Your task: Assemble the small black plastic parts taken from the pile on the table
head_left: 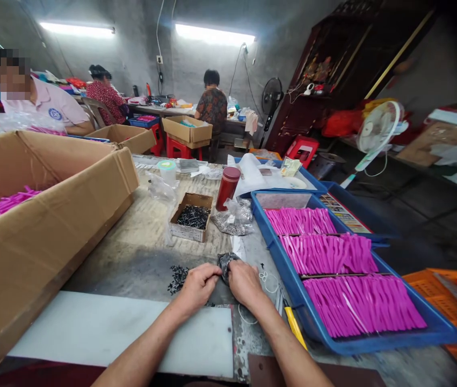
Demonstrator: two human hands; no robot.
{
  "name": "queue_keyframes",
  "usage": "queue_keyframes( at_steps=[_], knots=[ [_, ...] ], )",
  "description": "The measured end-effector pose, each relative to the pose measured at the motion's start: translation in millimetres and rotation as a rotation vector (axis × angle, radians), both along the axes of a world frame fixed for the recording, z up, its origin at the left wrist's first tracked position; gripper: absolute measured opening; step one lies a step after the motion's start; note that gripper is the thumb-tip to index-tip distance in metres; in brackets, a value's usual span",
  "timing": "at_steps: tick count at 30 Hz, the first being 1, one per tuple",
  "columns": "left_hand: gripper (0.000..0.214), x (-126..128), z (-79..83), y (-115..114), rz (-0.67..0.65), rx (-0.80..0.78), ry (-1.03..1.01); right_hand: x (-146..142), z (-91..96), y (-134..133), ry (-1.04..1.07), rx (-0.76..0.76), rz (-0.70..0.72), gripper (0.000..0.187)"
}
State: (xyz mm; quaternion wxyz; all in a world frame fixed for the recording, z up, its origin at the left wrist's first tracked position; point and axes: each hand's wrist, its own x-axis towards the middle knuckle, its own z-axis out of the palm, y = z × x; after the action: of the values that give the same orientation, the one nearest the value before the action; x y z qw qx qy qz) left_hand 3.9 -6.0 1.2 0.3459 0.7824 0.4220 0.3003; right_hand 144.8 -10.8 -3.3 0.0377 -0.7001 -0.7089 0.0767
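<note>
My left hand (198, 286) and my right hand (245, 281) meet over the worn table, both closed on a small clear plastic bag of dark metal bits (225, 265) held between them. A loose scatter of the same small black parts (178, 278) lies just left of my left hand. A small cardboard box of black parts (191, 216) stands further back. A white board (131, 333) lies under my forearms.
A blue tray (292, 279) with three rows of pink plastic pieces sits at the right. A big cardboard box (46, 226) with pink pieces fills the left. A red bottle (227, 188), a yellow-handled tool (295, 327) and rubber bands lie nearby. Other people work at far tables.
</note>
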Motion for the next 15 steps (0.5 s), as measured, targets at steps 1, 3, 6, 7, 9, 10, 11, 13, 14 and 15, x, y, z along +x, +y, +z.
queue_keyframes(
  at_steps=[1,3,6,7,9,10,11,13,14,15],
  knots=[
    [0.022,0,-0.8,0,0.007,-0.015,-0.003,0,0.5,0,-0.006,-0.001,0.009,0.02],
    [0.021,-1,-2.5,2,0.027,-0.058,-0.013,1,1.5,-1,-0.013,0.0,0.024,0.019],
    [0.021,-3,-5.0,4,0.06,-0.149,-0.051,3,3.2,-4,-0.017,0.004,0.035,0.018],
    [0.021,-3,-5.7,5,0.066,-0.179,-0.066,3,3.7,-5,-0.01,0.008,0.035,0.018],
    [0.019,-3,-6.5,6,0.073,-0.238,-0.089,5,4.0,-8,0.029,0.027,0.029,0.018],
    [0.018,-3,-6.9,6,0.072,-0.265,-0.097,6,3.8,-9,0.063,0.043,0.023,0.018],
    [0.018,-3,-7.2,5,0.07,-0.291,-0.104,7,3.1,-10,0.105,0.063,0.019,0.019],
    [0.016,-2,-8.0,5,0.065,-0.333,-0.121,9,1.0,-12,0.201,0.109,0.019,0.019],
    [0.016,-2,-8.5,4,0.062,-0.346,-0.13,10,-0.3,-12,0.251,0.135,0.021,0.018],
    [0.015,-1,-8.8,4,0.057,-0.355,-0.14,11,-1.6,-13,0.302,0.161,0.029,0.018]
  ],
)
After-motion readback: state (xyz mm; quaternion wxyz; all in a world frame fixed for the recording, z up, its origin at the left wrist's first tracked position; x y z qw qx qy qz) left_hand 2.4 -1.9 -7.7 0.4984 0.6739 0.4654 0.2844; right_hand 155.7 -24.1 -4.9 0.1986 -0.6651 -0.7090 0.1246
